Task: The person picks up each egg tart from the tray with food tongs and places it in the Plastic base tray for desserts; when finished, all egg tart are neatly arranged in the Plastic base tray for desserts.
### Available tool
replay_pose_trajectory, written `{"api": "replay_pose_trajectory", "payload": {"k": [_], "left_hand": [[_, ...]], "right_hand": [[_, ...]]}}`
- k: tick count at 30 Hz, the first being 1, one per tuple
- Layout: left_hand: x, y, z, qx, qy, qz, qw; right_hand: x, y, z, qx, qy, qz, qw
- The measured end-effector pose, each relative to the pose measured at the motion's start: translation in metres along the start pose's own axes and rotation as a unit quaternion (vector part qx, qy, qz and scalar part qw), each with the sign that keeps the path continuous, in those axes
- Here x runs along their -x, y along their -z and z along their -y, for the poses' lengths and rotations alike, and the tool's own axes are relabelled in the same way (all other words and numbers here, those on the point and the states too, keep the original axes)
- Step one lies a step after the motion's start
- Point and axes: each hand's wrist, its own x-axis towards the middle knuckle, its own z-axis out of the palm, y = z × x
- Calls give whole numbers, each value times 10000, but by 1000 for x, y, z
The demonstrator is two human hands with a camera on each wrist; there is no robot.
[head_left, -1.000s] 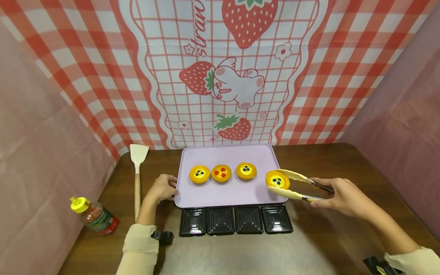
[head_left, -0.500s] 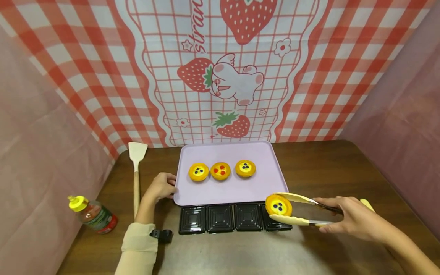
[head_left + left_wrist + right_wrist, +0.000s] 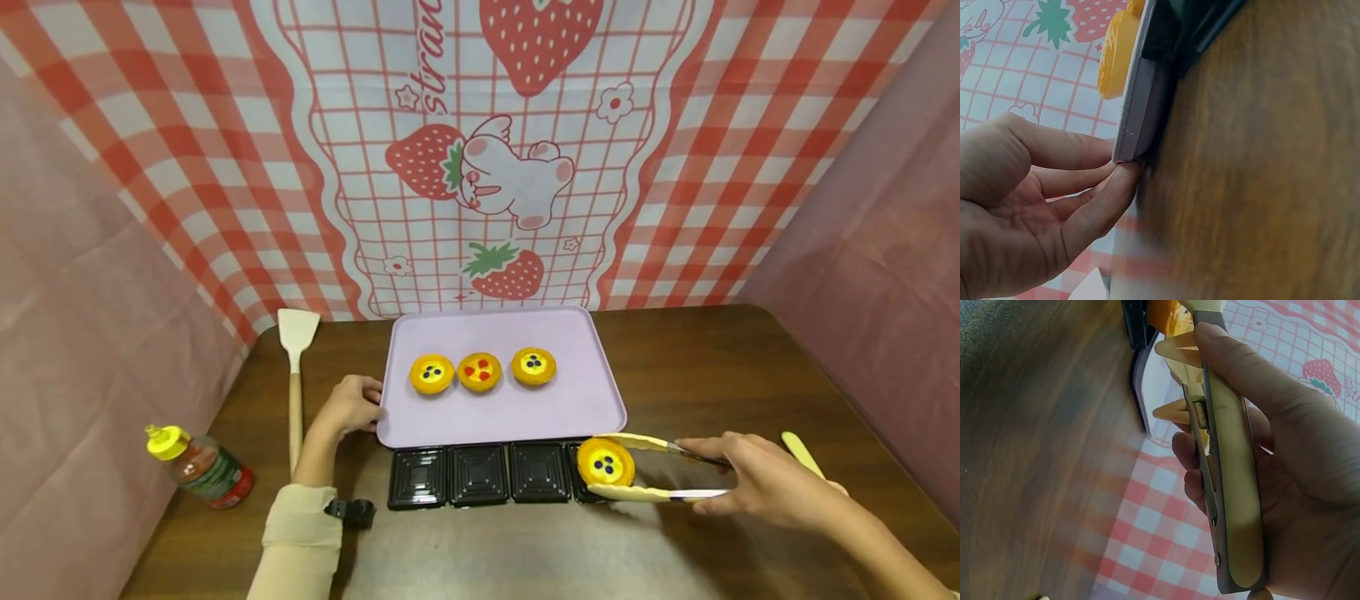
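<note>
My right hand [image 3: 757, 475] grips a pair of tongs [image 3: 1235, 487] with cream tips and handle panels. Between the tips is a yellow tart [image 3: 606, 463] topped with blueberries, right over the rightmost of several square black plastic trays [image 3: 540, 473]. At the left, my left hand [image 3: 352, 406] pinches the edge of a lilac tray [image 3: 495, 421]; the left wrist view shows the thumb and fingers [image 3: 1100, 206] at its rim. On that tray lie a blueberry tart [image 3: 432, 375], a strawberry tart [image 3: 479, 372] and another blueberry tart [image 3: 534, 367].
A white spatula [image 3: 297, 329] with a wooden handle lies left of the left arm. Farther left stands a squeeze bottle [image 3: 204, 468] with a yellow cap. A pale yellow strip [image 3: 801, 454] shows behind the right wrist. A checked strawberry cloth [image 3: 517, 275] hangs at the back.
The right hand has carried the tart in the tongs from the lilac tray's right side toward the front, over and down to the rightmost black tray. The left hand stays at the tray's edge.
</note>
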Motion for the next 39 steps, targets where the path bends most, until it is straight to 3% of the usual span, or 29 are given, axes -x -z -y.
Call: {"api": "replay_pose_trajectory", "payload": {"k": [9, 17, 28, 39], "left_hand": [[2, 0, 0, 56, -41, 5, 10000], [2, 1, 1, 102, -123, 10, 9999], [2, 0, 2, 154, -65, 27, 9999], [3, 0, 0, 149, -63, 15, 9999]], "right_hand": [[0, -3, 3, 252, -123, -37, 9996], [-1, -2, 8, -112, -735, 62, 9972], [-7, -1, 9, -121, -633, -435, 9970], [-49, 9, 6, -209, -707, -639, 9952]]}}
